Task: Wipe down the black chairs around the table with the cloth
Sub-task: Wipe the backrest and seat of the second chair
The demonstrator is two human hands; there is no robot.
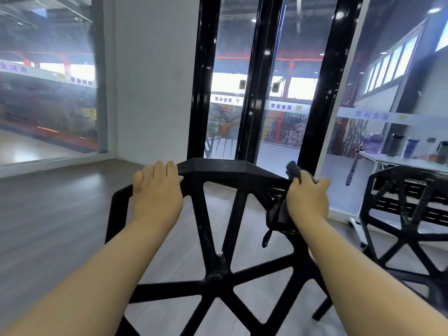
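Black chair [218, 238] at centre frame, both hands on its top rail.

Left hand [157, 192] wraps the rail's left corner, fingers curled over it. Right hand [308, 197] is closed on a dark cloth [278, 214], pressing it to the rail's right end, a flap hanging below. A second chair [407, 214] stands at right, before a white surface [397, 161].

The nearer black chair [218, 238] is an open lattice of angular struts, its seat and top rail facing the camera, standing on grey wood flooring. A dark grey cloth [278, 214] drapes over its right rail corner, bunched, a loop dangling. A second black chair [407, 214] stands right, beside the white table [400, 161].
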